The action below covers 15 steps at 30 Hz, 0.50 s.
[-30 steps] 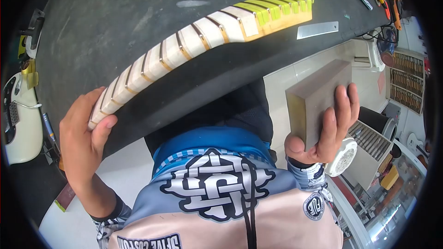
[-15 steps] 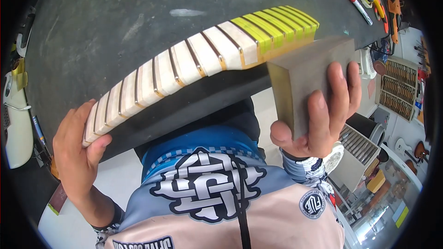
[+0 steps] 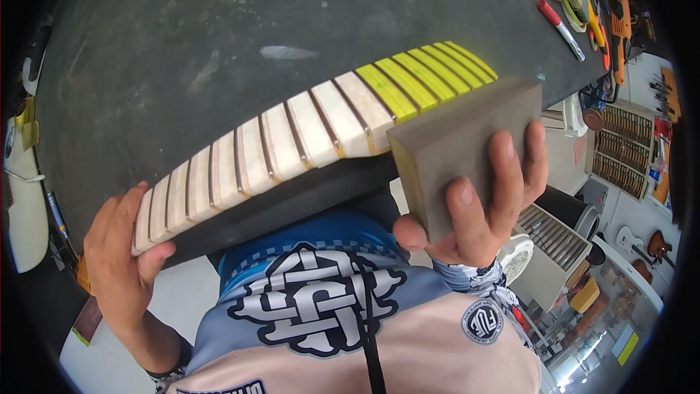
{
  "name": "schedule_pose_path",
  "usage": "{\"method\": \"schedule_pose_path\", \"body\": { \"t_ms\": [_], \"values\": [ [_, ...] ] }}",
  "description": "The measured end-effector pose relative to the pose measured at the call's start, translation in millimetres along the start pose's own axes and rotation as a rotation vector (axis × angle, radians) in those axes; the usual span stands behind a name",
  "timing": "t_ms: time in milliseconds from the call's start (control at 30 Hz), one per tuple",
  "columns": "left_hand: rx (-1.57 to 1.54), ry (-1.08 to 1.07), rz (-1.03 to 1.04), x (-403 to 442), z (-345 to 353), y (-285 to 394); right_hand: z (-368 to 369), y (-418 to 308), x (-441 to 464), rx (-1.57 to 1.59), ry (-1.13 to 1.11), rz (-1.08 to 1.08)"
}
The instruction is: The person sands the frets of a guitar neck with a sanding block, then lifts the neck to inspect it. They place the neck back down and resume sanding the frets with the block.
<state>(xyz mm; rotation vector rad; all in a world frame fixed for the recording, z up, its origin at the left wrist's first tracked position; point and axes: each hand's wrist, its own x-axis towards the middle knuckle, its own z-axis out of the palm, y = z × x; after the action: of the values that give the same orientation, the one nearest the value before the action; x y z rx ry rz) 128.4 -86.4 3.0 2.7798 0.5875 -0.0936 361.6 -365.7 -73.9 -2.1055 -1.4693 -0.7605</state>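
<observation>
Striped neck (image 3: 306,128): white, lime; block (image 3: 459,149) perhaps taupe.

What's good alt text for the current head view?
A person's left hand holds one end of a fretted neck, yellow-green tape toward its other end, above a dark work surface. The right hand holds a grey-brown block in front of the taped end; whether they touch is unclear.

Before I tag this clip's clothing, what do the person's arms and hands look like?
The left hand and right hand wear no gloves. The right sleeve has a black-and-white print with some red; the left sleeve shows a dark cuff.
</observation>
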Motion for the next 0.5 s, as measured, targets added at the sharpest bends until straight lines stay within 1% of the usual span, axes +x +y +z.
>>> {"method": "schedule_pose_path", "body": {
  "t_ms": [67, 167, 200, 300, 500],
  "values": [
    [0.023, 0.0, 0.005, 0, -1, 1, 0, 2, 2, -0.032, 0.015, -0.019],
    [0.028, -0.051, -0.012, -2, -4, 2, 3, 5, -10, 0.01, 0.12, 0.006],
    [0.024, -0.038, -0.01, -2, -1, 0, 12, 0, -13, 0.053, 0.203, 0.062],
    [0.037, -0.045, -0.027, -3, -2, 2, 21, -6, -14, 0.116, 0.306, 0.136],
    [0.064, -0.03, -0.048, -4, 0, 2, 22, -7, -10, 0.138, 0.297, 0.176]
  ]
}}
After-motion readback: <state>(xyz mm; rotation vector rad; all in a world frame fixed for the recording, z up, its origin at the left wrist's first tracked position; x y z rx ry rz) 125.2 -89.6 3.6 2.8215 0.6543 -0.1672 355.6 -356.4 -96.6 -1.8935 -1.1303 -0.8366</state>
